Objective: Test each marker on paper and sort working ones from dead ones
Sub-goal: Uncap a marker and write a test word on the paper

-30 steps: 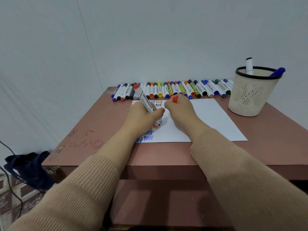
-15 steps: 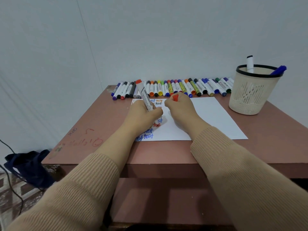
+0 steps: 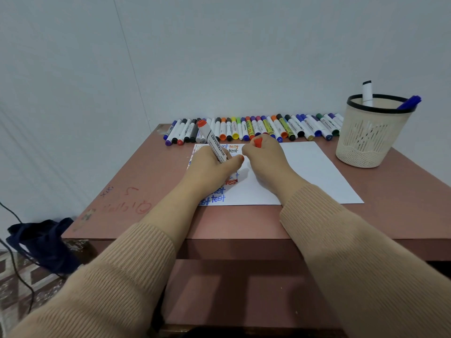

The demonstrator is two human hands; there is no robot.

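at frame center the left hand (image 3: 207, 169) grips an orange marker (image 3: 212, 140) over the paper (image 3: 312, 172), the right hand (image 3: 268, 164) pinching its cap (image 3: 258, 142).

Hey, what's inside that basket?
Two markers stick out of the basket: a white marker standing upright and a blue marker leaning on the rim. Its wall hides their lower parts and anything else inside.

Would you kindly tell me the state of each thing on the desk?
Orange-ended white whiteboard marker: uncapped, gripped by left hand.
Small orange cap: off, held in right hand.
White paper sheet: partly written on.
Beige mesh basket: upright, holding two markers.
Coloured marker row: lying capped.
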